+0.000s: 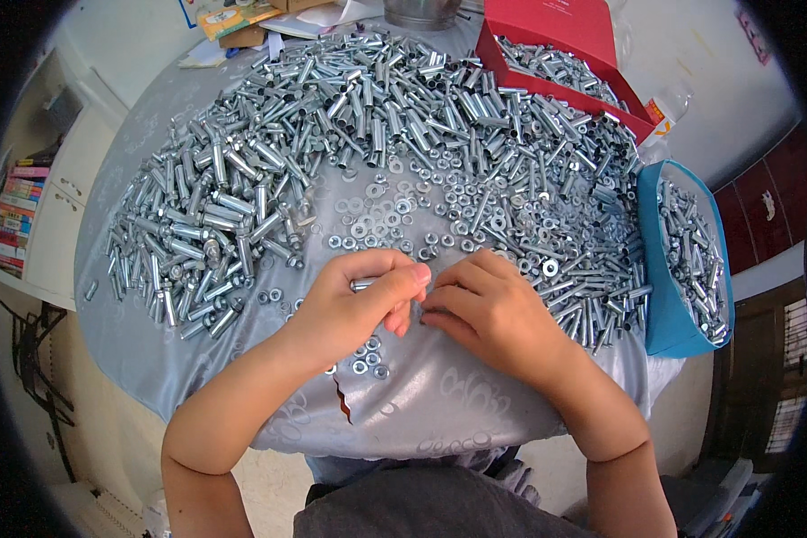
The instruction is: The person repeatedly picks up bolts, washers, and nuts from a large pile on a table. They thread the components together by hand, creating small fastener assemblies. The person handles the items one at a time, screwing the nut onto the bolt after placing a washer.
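My left hand [345, 300] is closed in front of me, thumb laid over the curled fingers. A shiny metal sleeve [361, 283] shows in part inside its grip. Close beside it, my right hand [498, 309] has its fingers bent and drawn together near the left fingertips. Whatever those right fingers hold, if anything, is hidden. Under and beside my left wrist lie loose hex nuts [366, 359]. Just beyond both hands are flat washers [368, 220] and more nuts [448, 240]. Assembled sleeve anchors [220, 224] form a heap to the left.
Loose metal sleeves [377, 117] cover the table's far side, and bolts [592, 305] lie at right. A red box [547, 27] and a blue fabric bin [681, 323] hold more hardware. A metal bucket [421, 13] stands at the back. The grey tablecloth [448, 412] has a tear.
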`<state>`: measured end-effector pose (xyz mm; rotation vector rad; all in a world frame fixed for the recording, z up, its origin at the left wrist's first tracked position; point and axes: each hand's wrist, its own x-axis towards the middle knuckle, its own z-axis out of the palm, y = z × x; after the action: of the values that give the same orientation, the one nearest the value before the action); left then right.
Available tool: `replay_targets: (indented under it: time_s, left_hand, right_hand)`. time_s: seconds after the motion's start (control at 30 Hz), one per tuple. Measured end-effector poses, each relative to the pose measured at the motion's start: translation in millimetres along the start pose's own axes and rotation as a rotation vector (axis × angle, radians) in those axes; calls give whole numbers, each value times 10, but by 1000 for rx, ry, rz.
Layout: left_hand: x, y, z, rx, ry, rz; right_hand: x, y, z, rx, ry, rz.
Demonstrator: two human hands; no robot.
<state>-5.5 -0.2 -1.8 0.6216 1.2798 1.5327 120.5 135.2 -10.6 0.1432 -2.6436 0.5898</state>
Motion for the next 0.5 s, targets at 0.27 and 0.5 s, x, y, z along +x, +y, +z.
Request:
replay_targets:
  time_s: [0.27, 0.5]
  left_hand:
    - [30, -41, -21, 111, -8, -33]
    - [16, 8, 2, 189, -91, -62]
  right_hand:
    - [-37, 51, -28, 7, -49, 15]
    - [-18, -72, -131, 673, 72, 387]
